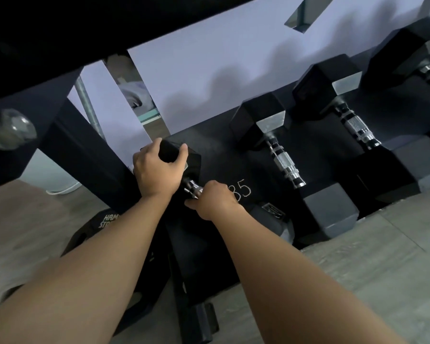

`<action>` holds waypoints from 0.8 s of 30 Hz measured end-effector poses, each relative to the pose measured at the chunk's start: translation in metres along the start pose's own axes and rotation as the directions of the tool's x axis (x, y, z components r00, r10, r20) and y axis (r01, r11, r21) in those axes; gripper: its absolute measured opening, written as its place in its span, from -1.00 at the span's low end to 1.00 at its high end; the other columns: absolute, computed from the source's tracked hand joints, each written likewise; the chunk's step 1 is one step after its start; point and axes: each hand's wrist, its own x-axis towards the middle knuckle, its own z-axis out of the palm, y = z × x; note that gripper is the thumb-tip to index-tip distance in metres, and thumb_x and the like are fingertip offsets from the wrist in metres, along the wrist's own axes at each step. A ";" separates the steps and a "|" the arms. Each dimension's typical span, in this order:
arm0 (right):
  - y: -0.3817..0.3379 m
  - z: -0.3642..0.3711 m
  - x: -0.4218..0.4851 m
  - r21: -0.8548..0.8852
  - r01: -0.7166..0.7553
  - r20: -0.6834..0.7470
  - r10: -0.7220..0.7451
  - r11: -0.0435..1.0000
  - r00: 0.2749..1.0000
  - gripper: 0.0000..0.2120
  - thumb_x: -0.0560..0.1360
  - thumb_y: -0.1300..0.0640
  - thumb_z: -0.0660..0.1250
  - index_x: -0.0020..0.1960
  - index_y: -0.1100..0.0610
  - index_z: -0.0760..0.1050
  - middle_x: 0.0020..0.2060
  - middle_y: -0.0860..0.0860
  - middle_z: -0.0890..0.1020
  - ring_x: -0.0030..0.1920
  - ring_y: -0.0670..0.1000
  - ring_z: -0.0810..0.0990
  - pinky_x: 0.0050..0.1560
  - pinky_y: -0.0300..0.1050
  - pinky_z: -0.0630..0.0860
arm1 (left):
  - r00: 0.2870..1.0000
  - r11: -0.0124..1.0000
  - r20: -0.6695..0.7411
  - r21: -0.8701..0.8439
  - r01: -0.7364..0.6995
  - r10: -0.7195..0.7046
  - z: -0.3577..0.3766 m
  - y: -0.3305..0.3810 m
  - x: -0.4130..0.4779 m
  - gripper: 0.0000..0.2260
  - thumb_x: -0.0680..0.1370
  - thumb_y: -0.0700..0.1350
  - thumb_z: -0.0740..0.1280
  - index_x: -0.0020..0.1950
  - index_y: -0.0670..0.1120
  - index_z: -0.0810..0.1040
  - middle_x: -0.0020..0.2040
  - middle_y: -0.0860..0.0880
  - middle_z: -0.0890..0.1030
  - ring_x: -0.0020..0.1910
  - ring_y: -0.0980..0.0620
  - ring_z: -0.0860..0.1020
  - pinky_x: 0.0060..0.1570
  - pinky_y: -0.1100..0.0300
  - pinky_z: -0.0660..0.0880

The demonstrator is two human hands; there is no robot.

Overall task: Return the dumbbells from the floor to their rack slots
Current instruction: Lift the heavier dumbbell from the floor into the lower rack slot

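The left hand's fingers (184,148) were wrapped over the far hex head (176,151) of a black dumbbell, while the right hand (212,199) was closed around its chrome handle (193,188). The dumbbell sat at the left end of the rack's bottom shelf (216,155), beside two racked hex dumbbells (283,165) and a "35" marking (241,191). The step appeared to be seating it in its slot; next would likely come sliding it square, then releasing both hands.

We see four dumbbells (193,170) on one rack (90,150), two hands (157,170), and one flat weight plate (92,227).
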 end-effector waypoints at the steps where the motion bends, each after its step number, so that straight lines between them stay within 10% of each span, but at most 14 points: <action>1: 0.001 0.000 0.003 0.008 -0.012 0.035 0.012 1.000 0.999 -0.58 0.48 -0.09 0.45 0.14 0.18 0.47 0.08 0.15 0.62 0.09 0.20 0.65 -0.01 0.00 0.55 | 1.000 0.999 -0.011 -0.032 -0.017 0.016 0.001 -0.004 0.001 -0.53 0.45 0.31 0.26 -0.10 -0.11 0.58 -0.13 -0.06 0.65 -0.02 -0.16 0.55 -0.08 -0.06 0.54; 6: 0.004 -0.012 0.003 0.109 -0.071 0.140 0.056 0.991 0.989 -0.62 0.48 -0.10 0.46 -0.11 0.20 0.43 -0.25 0.12 0.59 -0.41 0.04 0.52 -0.34 -0.13 0.48 | 1.000 0.985 0.017 -0.170 -0.004 0.007 0.000 -0.009 0.000 -0.52 0.46 0.24 0.31 0.09 -0.14 0.64 0.00 -0.10 0.67 0.07 -0.18 0.57 0.06 -0.01 0.54; 13: 0.000 -0.024 0.009 0.286 -0.260 0.428 0.120 0.922 0.896 -0.49 0.62 -0.28 0.08 -0.15 0.16 0.41 -0.27 0.05 0.49 -0.32 0.02 0.47 -0.30 -0.12 0.40 | 0.993 0.948 0.015 -0.294 0.120 -0.121 -0.007 -0.005 -0.007 -0.58 0.51 0.05 0.39 0.30 -0.13 0.56 0.25 -0.14 0.54 0.26 -0.10 0.48 0.24 0.17 0.35; 24: -0.001 -0.009 0.011 0.393 -0.192 0.199 0.121 0.899 0.972 -0.57 0.51 -0.28 0.28 -0.11 0.12 0.51 -0.32 0.07 0.53 -0.38 0.04 0.47 -0.35 -0.17 0.38 | 0.995 0.960 -0.016 -0.265 0.093 -0.101 0.002 -0.013 -0.004 -0.59 0.51 0.11 0.33 0.25 -0.11 0.60 0.15 -0.16 0.58 0.20 -0.11 0.52 0.26 0.11 0.43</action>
